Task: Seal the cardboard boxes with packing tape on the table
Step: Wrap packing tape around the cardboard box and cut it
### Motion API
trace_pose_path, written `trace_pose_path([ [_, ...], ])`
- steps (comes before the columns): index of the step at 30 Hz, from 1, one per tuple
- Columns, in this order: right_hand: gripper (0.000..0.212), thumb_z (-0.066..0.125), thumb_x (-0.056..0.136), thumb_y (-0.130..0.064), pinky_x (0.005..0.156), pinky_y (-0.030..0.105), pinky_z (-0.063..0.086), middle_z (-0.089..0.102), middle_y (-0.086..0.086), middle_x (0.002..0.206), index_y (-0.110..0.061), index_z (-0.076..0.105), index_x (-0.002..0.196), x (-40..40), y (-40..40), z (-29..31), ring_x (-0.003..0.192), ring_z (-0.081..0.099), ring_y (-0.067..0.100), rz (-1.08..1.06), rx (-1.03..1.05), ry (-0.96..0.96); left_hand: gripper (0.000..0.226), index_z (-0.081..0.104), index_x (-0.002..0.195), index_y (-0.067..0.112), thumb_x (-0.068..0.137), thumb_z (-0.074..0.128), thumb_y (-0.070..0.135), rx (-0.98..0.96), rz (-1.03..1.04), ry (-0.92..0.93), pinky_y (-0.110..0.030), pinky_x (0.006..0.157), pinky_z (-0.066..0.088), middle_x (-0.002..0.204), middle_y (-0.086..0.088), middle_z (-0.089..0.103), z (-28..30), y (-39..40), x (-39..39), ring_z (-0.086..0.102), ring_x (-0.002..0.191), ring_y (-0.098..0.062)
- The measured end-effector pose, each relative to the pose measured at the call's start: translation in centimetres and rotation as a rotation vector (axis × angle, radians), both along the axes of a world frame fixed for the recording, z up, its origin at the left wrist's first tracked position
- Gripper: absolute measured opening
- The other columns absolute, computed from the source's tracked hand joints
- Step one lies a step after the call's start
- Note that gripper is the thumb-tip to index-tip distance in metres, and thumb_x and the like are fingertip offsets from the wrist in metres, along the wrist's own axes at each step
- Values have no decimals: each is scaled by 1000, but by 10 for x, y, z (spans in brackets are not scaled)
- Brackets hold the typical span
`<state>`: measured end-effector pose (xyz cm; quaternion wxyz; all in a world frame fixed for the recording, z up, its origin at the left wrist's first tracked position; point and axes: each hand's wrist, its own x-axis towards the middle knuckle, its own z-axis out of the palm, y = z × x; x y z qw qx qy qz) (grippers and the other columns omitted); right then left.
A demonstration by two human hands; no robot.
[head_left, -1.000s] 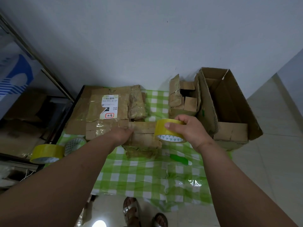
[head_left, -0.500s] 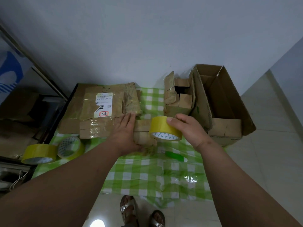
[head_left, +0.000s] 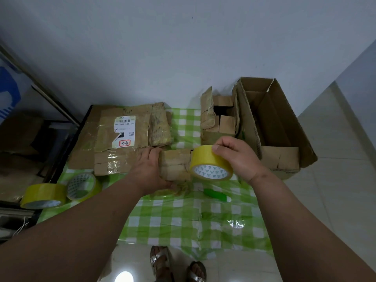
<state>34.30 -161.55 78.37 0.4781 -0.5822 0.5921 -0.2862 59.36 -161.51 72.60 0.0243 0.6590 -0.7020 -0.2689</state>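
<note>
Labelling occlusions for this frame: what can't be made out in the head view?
- Small brown cardboard box: left end hidden by left hand, right end by the yellow packing tape roll in right hand.
- White shipping label: small print unreadable.
- Tape's free end: not visible.

Matt crumpled cardboard box (head_left: 176, 164), glossy yellow tape roll (head_left: 210, 162), shiny plastic tablecloth (head_left: 183, 220)

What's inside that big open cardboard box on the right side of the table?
The large open brown cardboard box shows only its bare inner walls and folded flaps; nothing is visible inside. Its bottom near corner is hidden behind the front flap.
</note>
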Motion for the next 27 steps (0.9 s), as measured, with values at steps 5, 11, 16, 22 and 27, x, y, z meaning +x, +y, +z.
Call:
trace_pose_path([
  [5, 25, 56, 96, -16, 60, 27, 33, 49, -3, 70, -18, 55, 71, -8, -5, -5, 65, 44, 9, 12, -7, 105, 124, 24, 148, 16, 50, 92, 51, 3, 11, 8, -38, 114, 29, 147, -4, 23, -2, -1, 1, 27, 136, -24],
  [11, 26, 53, 98, -25, 58, 30, 33, 47, -2, 68, -5, 58, 83, -8, -11, -19, 61, 43, 10, 100, -3, 222, 123, 23, 149, 16, 52, 92, 48, 14, 12, 11, -38, 115, 29, 148, -3, 22, -4, -2, 3, 28, 136, -24],
  [16, 27, 50, 99, -30, 63, 33, 36, 49, -1, 70, -9, 59, 85, -3, -16, -30, 66, 46, 14, 152, 24, 281, 122, 23, 149, 16, 54, 92, 47, 8, 18, 6, -37, 113, 30, 146, -4, 23, -5, -2, 2, 30, 135, -24],
  [22, 25, 52, 98, -28, 62, 32, 36, 51, 1, 70, -16, 59, 78, -10, -25, -28, 67, 49, 17, 124, 64, 236, 123, 21, 148, 21, 52, 89, 56, 15, 35, -48, -40, 114, 28, 144, -5, 24, -6, -6, -5, 29, 136, -25],
  [27, 23, 55, 97, -25, 62, 31, 36, 50, 0, 69, -14, 59, 77, -3, -20, -35, 66, 48, 15, 99, 92, 182, 133, -16, 148, 47, 52, 69, 84, -27, -198, -445, -62, 112, -14, 161, -2, 0, 4, -17, -17, -9, 150, -32],
])
